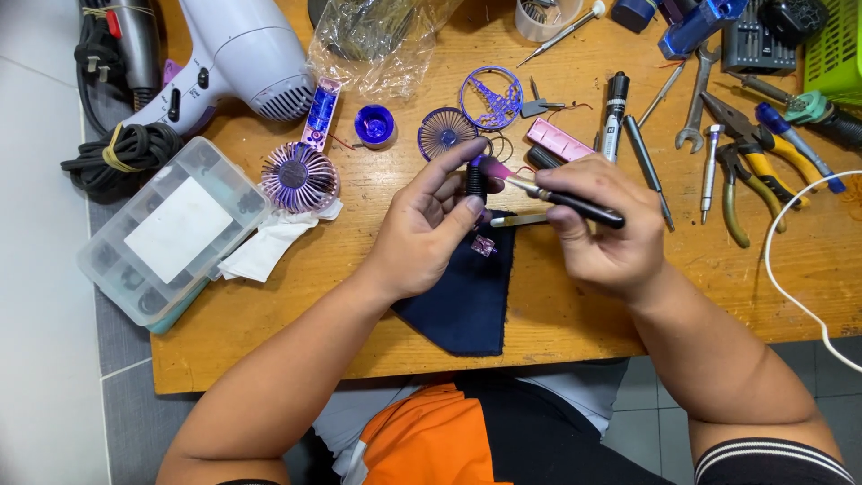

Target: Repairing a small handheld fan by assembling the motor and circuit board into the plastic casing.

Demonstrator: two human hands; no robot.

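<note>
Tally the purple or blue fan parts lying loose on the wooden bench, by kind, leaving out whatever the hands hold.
Round grilles or guards: 2, one ribbed, one open with a cut-out figure
Fan blade wheel: 1
Round blue cap: 1
Long narrow housing piece: 1
Total: 5

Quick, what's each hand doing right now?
Left hand: closed around a small black cylindrical part with a purple tip.
Right hand: closed around a thin black-handled brush, its tip meeting that part.
</note>
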